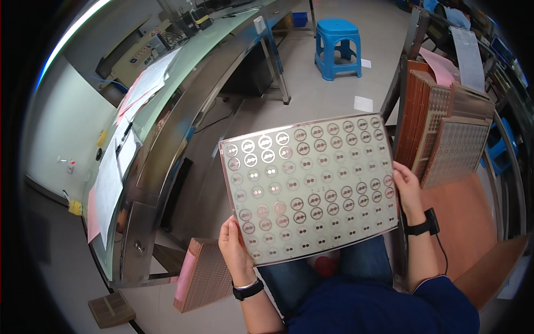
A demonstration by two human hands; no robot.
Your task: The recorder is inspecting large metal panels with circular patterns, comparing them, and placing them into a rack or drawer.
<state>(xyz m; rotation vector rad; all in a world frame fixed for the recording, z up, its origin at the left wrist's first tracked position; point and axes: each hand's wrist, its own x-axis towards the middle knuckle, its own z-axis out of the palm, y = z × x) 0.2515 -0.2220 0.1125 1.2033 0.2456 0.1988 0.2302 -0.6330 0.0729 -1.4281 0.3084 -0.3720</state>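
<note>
A large pale-green circuit board panel with rows of round metallic patterns is held up in front of me, above my lap. My left hand grips its lower left edge, thumb on the face. At the right edge my right hand pinches the panel in the same way. The fingers behind the panel are hidden. Light glints off the patterns near its upper left corner.
On my left runs a glass-topped bench with papers and a pen. A rack of stacked panels stands at right. A panel stack leans below the bench. Beyond are a blue stool and a small divided tray at lower left.
</note>
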